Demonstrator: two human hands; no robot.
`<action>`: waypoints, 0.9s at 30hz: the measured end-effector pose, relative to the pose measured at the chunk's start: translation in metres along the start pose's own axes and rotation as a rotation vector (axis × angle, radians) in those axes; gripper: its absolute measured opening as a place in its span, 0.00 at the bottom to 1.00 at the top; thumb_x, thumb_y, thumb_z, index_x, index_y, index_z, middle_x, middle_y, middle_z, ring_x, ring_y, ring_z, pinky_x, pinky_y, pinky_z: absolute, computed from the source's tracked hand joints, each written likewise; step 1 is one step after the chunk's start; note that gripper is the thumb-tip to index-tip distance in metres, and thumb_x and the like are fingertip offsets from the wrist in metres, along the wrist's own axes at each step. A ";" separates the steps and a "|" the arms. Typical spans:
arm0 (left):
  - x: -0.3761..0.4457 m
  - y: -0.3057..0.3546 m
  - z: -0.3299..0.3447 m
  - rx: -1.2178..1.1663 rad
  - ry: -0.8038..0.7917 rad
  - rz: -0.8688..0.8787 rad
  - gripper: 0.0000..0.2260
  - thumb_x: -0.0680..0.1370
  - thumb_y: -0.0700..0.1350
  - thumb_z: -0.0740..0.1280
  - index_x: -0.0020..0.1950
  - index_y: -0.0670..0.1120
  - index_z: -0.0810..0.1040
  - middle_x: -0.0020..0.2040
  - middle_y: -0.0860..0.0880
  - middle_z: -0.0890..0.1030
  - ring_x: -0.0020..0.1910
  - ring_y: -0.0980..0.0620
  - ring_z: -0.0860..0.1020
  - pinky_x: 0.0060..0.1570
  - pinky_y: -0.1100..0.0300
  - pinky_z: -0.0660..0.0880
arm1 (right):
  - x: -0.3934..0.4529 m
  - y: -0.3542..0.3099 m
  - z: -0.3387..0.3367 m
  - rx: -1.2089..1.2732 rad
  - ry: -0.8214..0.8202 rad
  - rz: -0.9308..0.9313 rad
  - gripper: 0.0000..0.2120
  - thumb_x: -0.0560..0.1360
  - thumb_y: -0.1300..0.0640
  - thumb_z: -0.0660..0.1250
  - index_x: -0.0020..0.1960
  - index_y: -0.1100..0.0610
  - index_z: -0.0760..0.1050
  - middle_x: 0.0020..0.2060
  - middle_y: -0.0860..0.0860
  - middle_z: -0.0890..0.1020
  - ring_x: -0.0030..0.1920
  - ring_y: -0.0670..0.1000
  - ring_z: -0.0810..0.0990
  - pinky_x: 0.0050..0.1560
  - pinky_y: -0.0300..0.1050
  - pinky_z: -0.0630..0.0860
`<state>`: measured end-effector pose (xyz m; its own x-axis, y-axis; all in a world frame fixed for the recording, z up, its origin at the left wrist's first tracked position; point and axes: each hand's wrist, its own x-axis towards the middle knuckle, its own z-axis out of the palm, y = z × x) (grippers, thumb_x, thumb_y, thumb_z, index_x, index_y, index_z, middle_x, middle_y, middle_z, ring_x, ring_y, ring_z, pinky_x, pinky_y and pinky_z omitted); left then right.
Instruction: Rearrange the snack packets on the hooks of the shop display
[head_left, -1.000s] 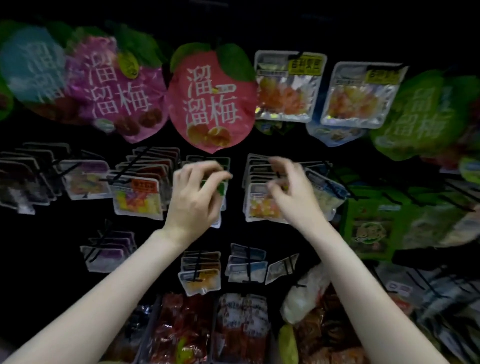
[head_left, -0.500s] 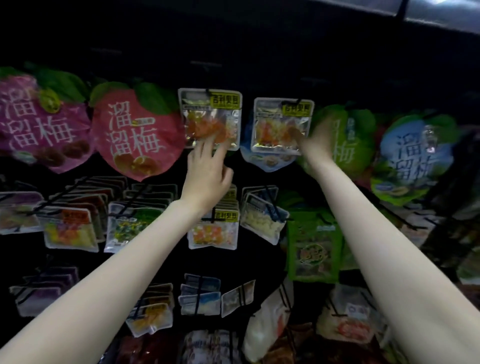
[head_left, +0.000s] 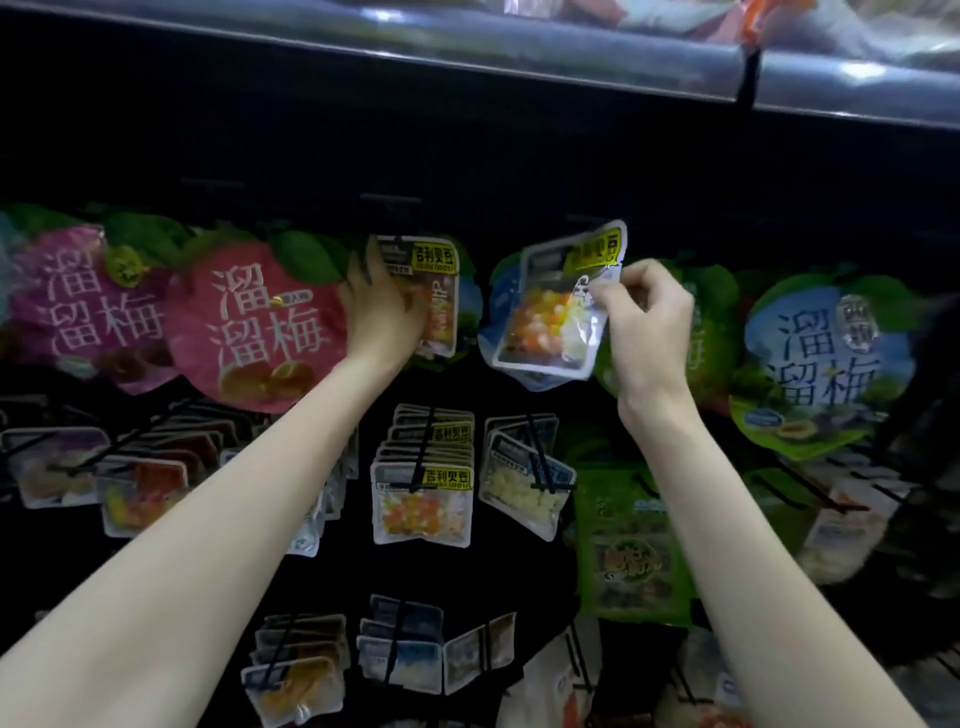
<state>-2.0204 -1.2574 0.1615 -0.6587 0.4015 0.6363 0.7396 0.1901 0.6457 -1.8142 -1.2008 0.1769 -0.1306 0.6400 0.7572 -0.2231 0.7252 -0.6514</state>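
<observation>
On the top row hang two small clear packets with yellow labels. My right hand (head_left: 643, 325) pinches the right edge of the right packet (head_left: 550, 317), which is tilted and crumpled at its top. My left hand (head_left: 382, 306) covers the left side of the left packet (head_left: 439, 301), fingers wrapped over its edge; that packet hangs upright on its hook. Behind the right packet a blue round packet (head_left: 498, 332) shows.
Big round plum packets hang alongside: pink (head_left: 83, 306), red (head_left: 260, 332), green (head_left: 706, 332) and blue-green (head_left: 826, 364). Lower hooks carry several rows of small clear packets (head_left: 422, 493) and a green pouch (head_left: 631, 561). A glossy shelf edge (head_left: 519, 47) runs overhead.
The view tilted further up. My left hand went from below the left packet onto its left side. My right hand took hold of the right packet and tilted it.
</observation>
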 end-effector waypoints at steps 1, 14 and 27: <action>0.000 0.002 0.000 0.027 0.010 0.011 0.32 0.79 0.44 0.60 0.77 0.45 0.46 0.76 0.39 0.51 0.72 0.35 0.52 0.69 0.44 0.56 | -0.007 -0.007 -0.001 -0.025 0.005 -0.087 0.11 0.74 0.64 0.64 0.35 0.57 0.67 0.30 0.50 0.70 0.32 0.44 0.68 0.35 0.39 0.65; 0.028 -0.002 -0.021 0.082 0.127 0.281 0.12 0.77 0.35 0.60 0.60 0.41 0.74 0.61 0.39 0.73 0.62 0.40 0.70 0.58 0.51 0.69 | -0.016 0.011 0.019 -0.646 -0.358 -0.210 0.06 0.75 0.62 0.62 0.40 0.59 0.69 0.39 0.54 0.72 0.39 0.53 0.71 0.36 0.46 0.65; -0.013 -0.001 -0.083 -0.643 -0.011 0.217 0.07 0.76 0.39 0.67 0.46 0.51 0.78 0.44 0.57 0.80 0.45 0.61 0.79 0.45 0.65 0.77 | -0.016 -0.012 0.029 -0.447 -0.393 -0.194 0.06 0.74 0.64 0.65 0.39 0.60 0.71 0.37 0.55 0.75 0.36 0.46 0.72 0.38 0.37 0.66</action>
<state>-2.0240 -1.3371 0.1878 -0.5006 0.3802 0.7777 0.6233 -0.4652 0.6286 -1.8378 -1.2270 0.1744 -0.4931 0.4065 0.7692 0.1362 0.9093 -0.3932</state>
